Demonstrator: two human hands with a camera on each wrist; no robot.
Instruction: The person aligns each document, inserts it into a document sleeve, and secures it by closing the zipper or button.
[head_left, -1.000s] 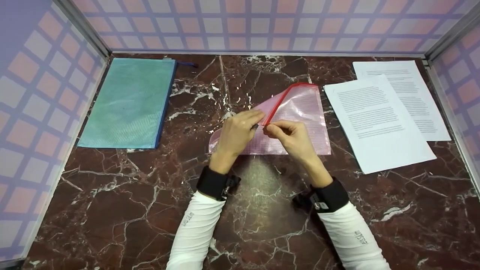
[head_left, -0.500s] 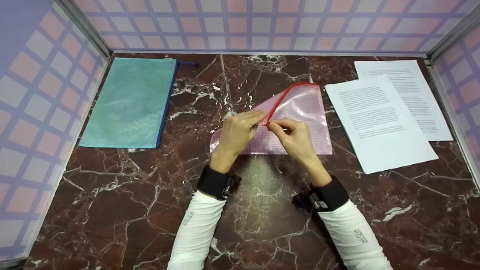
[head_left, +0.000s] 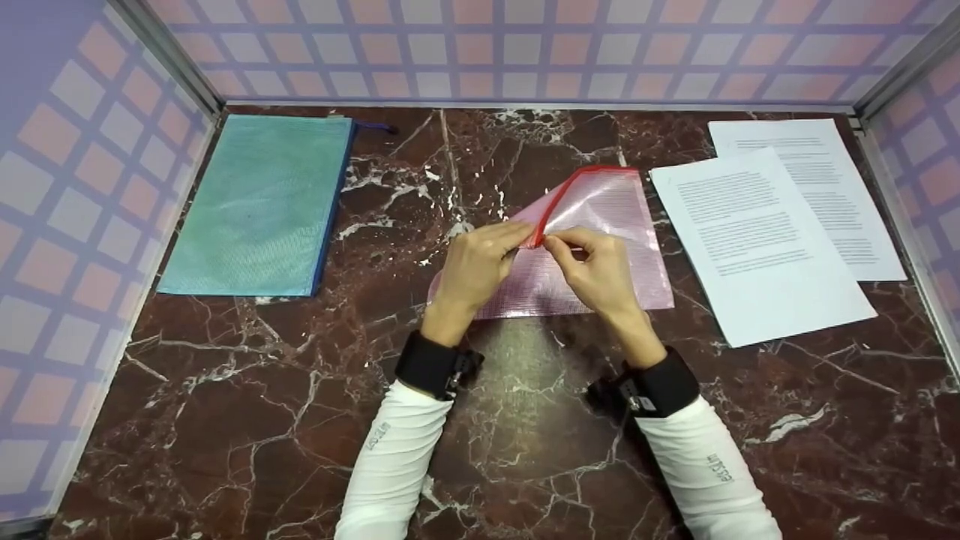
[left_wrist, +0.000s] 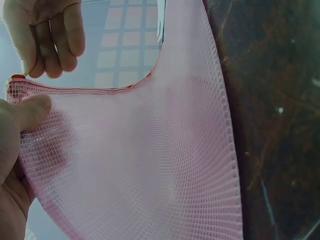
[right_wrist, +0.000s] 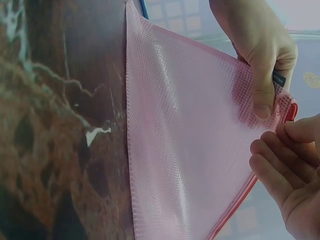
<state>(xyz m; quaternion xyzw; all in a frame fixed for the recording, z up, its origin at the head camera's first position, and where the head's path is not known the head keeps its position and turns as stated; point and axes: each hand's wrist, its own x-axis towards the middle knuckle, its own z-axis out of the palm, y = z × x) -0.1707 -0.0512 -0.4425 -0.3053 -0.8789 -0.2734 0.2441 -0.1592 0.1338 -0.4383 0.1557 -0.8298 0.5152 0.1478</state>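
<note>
A pink mesh zipper pouch [head_left: 611,274] lies near the middle of the table, its red zipper [head_left: 556,206] bent up along the top edge. My left hand [head_left: 476,266] grips the pouch's left top corner, thumb on the mesh in the left wrist view. There, the lifted pouch wall [left_wrist: 130,150] stands between hand and table. At that same corner, my right hand [head_left: 596,270] pinches the red zipper pull [right_wrist: 291,112] between thumb and forefinger; its other fingers [right_wrist: 280,175] are loosely bent. A small dark tag [right_wrist: 279,78] shows beside my left thumb in the right wrist view.
On the left lies a green mesh pouch [head_left: 259,206] with a blue zipper edge. Two printed paper stacks, a nearer one [head_left: 761,247] and a farther one [head_left: 840,202], overlap on the right. Checkered panels [head_left: 510,49] wall the marble table [head_left: 300,420].
My right hand has shifted slightly up and right with the zipper end. The pouch's lower edge has slid a little toward me and right. My left hand stays nearly still.
</note>
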